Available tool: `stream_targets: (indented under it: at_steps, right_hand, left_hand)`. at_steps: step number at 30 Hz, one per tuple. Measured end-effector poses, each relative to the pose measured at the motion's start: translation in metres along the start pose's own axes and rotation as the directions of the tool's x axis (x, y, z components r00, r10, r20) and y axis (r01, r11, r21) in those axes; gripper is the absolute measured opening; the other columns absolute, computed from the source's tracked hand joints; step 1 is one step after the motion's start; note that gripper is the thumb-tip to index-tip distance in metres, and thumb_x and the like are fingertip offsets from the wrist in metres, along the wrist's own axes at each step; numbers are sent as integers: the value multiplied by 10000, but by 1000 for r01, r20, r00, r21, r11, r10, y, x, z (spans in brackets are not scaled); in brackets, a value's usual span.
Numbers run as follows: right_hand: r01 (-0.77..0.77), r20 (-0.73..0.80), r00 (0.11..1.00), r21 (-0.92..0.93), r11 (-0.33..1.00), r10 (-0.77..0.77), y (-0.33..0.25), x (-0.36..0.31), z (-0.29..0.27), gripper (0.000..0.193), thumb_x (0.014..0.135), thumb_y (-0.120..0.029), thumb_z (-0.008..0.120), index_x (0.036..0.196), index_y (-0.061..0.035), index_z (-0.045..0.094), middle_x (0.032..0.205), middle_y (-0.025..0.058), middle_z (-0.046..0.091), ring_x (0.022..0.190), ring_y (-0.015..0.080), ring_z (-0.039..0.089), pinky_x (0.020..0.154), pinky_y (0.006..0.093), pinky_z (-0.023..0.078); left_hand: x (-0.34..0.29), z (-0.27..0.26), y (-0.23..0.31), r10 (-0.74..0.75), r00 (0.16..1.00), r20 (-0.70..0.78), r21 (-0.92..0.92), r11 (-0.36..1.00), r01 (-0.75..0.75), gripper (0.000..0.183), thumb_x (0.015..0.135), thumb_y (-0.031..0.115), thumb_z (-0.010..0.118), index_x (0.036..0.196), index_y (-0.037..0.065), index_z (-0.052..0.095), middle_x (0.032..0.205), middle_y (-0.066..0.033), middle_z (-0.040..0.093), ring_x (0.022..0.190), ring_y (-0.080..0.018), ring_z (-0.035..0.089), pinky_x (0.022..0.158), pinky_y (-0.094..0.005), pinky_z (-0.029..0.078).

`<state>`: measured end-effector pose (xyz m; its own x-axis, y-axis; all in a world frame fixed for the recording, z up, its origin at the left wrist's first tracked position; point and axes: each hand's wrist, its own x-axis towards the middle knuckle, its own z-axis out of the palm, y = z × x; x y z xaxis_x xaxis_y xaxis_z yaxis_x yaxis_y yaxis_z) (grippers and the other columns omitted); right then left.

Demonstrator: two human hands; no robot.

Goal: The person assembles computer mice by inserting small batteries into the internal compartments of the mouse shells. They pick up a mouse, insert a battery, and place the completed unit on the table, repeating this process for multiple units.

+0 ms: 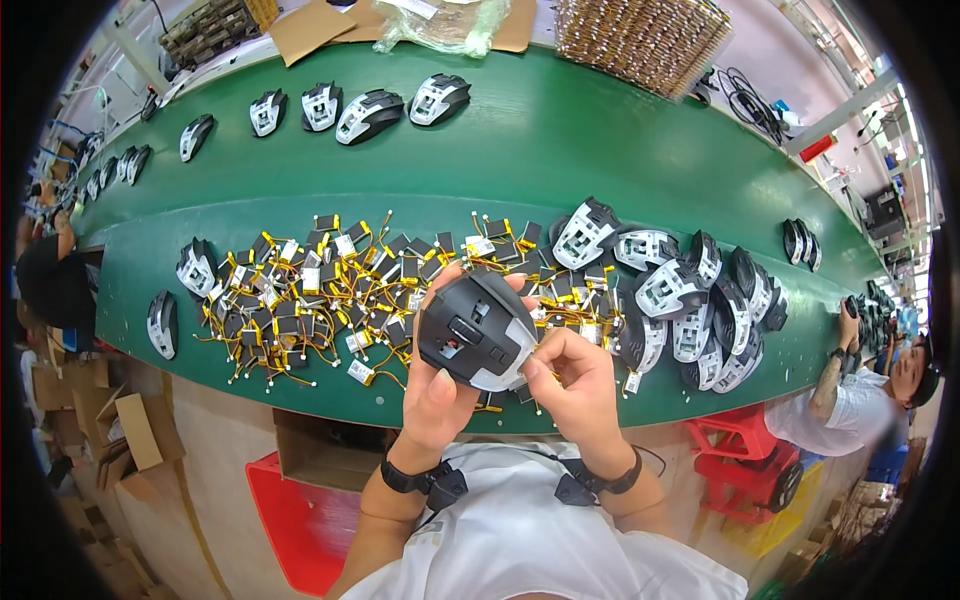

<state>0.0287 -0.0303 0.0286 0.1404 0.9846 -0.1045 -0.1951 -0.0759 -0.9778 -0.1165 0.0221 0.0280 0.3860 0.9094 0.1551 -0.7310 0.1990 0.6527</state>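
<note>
A black and silver-grey computer mouse [470, 335] is held over the bench's near edge. My left hand [437, 400] wraps round it from the left and beneath, fingertips showing past its far side. Thumb and forefinger of my right hand [582, 385] are pinched together at the mouse's near right edge; whatever lies between them is too small to make out. Behind and beside the mouse spreads a heap of small battery packs [310, 280] with yellow tape, thin wires and white plugs. A pile of silver and black mouse shells [690, 325] lies to the right of my hands.
More mouse shells [370, 117] stand in a row on the green conveyor belt [600, 140] behind the bench. A woven basket-like stack [643, 40] sits at the far edge. A red bin [290, 530] is below left, a red stool [745, 465] below right. A co-worker [850, 400] sits at right.
</note>
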Motion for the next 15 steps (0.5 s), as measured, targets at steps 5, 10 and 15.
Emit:
stream_targets:
  at_steps: [5,10,15]
  right_hand:
    - [4,-3,1000,-44,999,-4,8,4,-1,129,876,-39,660,796,-39,558,728,-48,537,654,23,440,570,214,353]
    - [-70,-15,997,39,997,71,11,9,-1,145,880,-55,634,773,-42,538,719,-50,529,649,15,415,561,210,330]
    - [-105,3,995,34,994,105,12,17,2,170,891,-68,651,768,-41,536,724,-50,530,676,15,454,591,209,379]
  left_hand:
    - [0,-4,-5,14,1000,13,73,997,-15,964,864,527,683,1554,112,152,1494,-280,351,1352,-388,445,1095,-478,403]
    - [-1,-7,-12,42,998,50,164,985,-50,960,876,521,679,1555,101,147,1498,-276,351,1344,-374,457,1101,-477,388]
    - [3,-6,-13,57,998,-41,129,990,-52,982,866,527,690,1559,106,135,1485,-272,371,1318,-388,478,1091,-489,401]
